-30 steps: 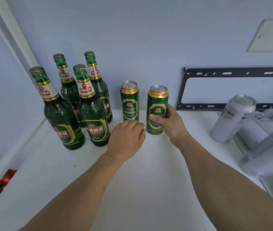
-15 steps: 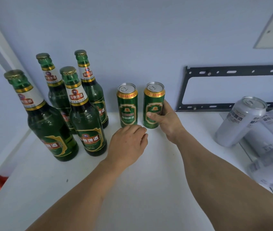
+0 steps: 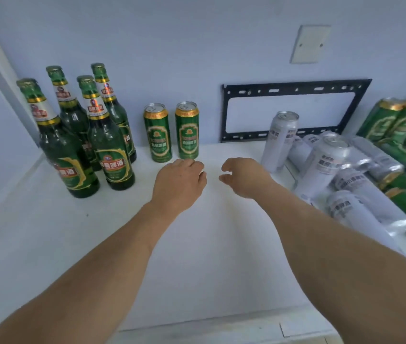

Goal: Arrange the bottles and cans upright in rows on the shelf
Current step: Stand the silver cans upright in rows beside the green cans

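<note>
Shelf (image 3: 48,244): white, flat, set against a pale blue wall.

Green bottles, four, far left: all stood upright in two pairs, near-left bottle (image 3: 58,145), near-right bottle (image 3: 107,142), far-left bottle (image 3: 69,108) and far-right bottle (image 3: 112,110) close behind them. Caps on, gold and white neck labels.

Green cans, two, far centre: left green can (image 3: 157,133) and right green can (image 3: 187,130) stood upright just beside each other near the wall, right of the bottles.

Silver cans, right side: one upright silver can (image 3: 280,140) at the far edge of the group; the rest formed a heap of silver cans (image 3: 341,175) lying tilted or flat.

Further green cans (image 3: 395,122), far right: partly cut off by the frame edge, some leaning, some lying.

Left hand (image 3: 179,183): palm down over the shelf just near of the right green can, fingers loosely bent, holding nothing.

Right hand (image 3: 244,176): beside the left hand, apart from it, between the green cans and the silver cans; fingers and thumb curved apart in an empty half-open cup.

Wall fittings: black metal bracket (image 3: 293,88); pale blank plate (image 3: 310,44) above it.
</note>
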